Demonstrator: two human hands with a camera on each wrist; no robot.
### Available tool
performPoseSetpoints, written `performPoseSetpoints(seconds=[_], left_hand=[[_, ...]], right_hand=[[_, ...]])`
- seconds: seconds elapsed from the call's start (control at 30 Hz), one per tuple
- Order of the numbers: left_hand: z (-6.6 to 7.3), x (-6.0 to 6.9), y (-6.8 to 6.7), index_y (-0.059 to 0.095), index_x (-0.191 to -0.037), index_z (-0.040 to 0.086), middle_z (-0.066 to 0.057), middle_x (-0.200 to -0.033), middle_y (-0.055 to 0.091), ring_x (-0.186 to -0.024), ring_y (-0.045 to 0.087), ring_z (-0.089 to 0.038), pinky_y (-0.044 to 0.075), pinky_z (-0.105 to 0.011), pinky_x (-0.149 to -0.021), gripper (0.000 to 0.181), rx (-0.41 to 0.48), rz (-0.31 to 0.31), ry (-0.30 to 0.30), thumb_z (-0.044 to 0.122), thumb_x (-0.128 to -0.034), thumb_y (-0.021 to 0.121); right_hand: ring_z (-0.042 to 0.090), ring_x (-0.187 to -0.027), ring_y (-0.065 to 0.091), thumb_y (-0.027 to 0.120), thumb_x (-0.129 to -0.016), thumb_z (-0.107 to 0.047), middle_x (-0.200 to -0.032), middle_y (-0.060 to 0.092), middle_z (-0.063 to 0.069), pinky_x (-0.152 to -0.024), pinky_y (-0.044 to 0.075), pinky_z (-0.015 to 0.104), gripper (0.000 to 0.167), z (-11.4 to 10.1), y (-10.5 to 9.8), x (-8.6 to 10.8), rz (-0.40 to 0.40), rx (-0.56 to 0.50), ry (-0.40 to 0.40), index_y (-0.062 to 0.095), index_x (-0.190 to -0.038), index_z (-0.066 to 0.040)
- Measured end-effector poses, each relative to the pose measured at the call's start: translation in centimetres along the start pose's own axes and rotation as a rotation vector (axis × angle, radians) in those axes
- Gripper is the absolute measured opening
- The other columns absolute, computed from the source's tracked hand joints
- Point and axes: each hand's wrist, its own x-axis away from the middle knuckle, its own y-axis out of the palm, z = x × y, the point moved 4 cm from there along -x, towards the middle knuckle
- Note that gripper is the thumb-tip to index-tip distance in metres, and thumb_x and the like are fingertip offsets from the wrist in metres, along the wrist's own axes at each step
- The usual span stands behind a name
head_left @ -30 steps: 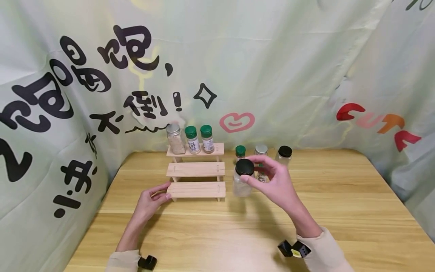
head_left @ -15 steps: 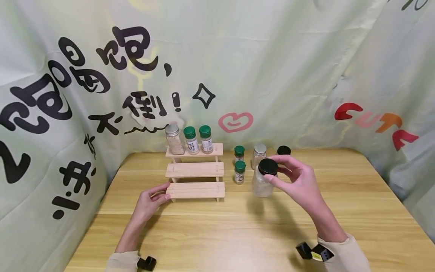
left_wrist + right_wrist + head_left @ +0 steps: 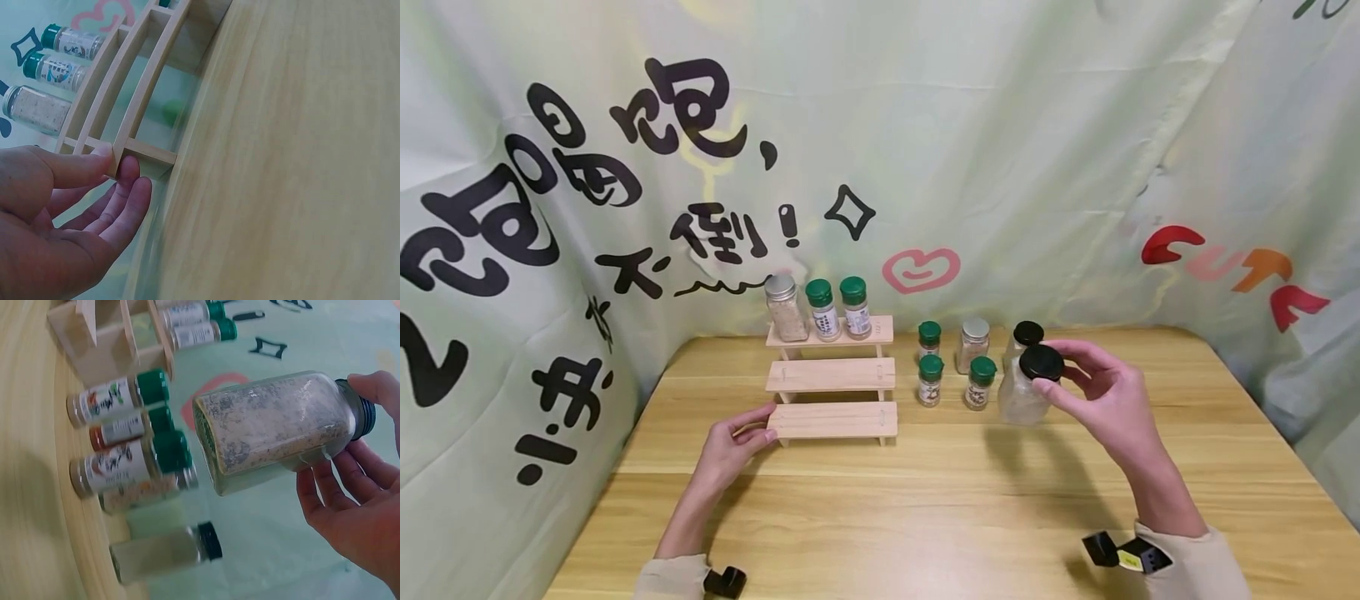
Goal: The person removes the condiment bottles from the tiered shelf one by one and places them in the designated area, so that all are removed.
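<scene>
My right hand (image 3: 1108, 404) grips a square glass jar (image 3: 1021, 402) by its black lid and neck, holding it upright above the table. Pale, speckled contents show through the jar's glass in the right wrist view. With thumb and fingers, my left hand (image 3: 730, 450) pinches the left end of the bottom step of a three-tier wooden rack (image 3: 833, 420). On the top step stand a silver-lidded jar (image 3: 787, 312) and two green-capped spice bottles, one of them this spice bottle (image 3: 825, 315).
Right of the rack stand several small containers: green-capped bottles, such as this bottle (image 3: 929, 385), a silver-lidded jar (image 3: 973, 346) and another black-lidded jar (image 3: 1027, 335) just behind the held one. A printed curtain (image 3: 1037, 167) hangs behind the wooden table (image 3: 880, 517).
My right hand has carried the black-lidded jar rightward, from beside the rack past the green-capped bottles, uncovering them. My left hand has kept its hold on the rack.
</scene>
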Motion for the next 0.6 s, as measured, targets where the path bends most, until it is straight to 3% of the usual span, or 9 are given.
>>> performPoseSetpoints(seconds=[0.37,0.6], left_hand=[[-0.2,-0.1,0.0,0.060,-0.140,-0.003,-0.022,-0.144,0.057,-0.103,0.069,-0.011,0.058,-0.024,-0.087,0.045,-0.010,-0.005,-0.009,0.000,-0.0956,0.071],[-0.1,-0.1,-0.1,0.060,-0.139,-0.005,-0.023,-0.146,0.055,-0.105,0.069,-0.014,0.059,-0.026,-0.088,0.045,0.005,-0.014,0.010,0.000,-0.0958,0.071]], right_hand=[[0.015,-0.106,0.066,0.075,-0.083,0.017,-0.114,0.070,0.008,-0.098,0.052,0.019,0.040,1.7,-2.1,0.0,0.051,0.055,0.055,0.064,-0.121,0.013],[0.013,-0.108,0.066,0.075,-0.084,0.016,-0.114,0.071,0.005,-0.097,0.052,0.019,0.039,3.6,-2.9,0.2,0.053,0.076,0.072,0.063,-0.122,0.014]])
